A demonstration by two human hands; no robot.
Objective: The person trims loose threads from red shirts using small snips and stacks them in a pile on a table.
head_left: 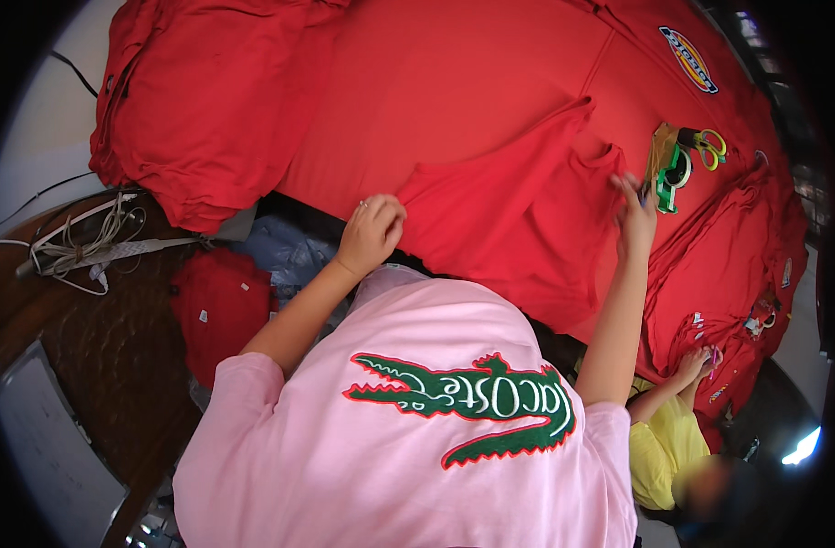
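A red sleeveless fabric garment (513, 215) is lying on the red-cloth-covered surface (417, 110) between the bare left hand (372, 233) and right hand (637, 217); both are resting at its edges, fingers bent, grip indeterminable. Even tension should be keeping it smooth.

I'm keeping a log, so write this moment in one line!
left hand: at red garment; right hand: near green tape dispenser; garment: on red fabric

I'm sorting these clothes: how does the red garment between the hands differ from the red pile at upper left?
The red garment lies mostly spread out; the red pile is stacked in layers. The red pile looks far bulkier than the red garment. Both are red cloth.
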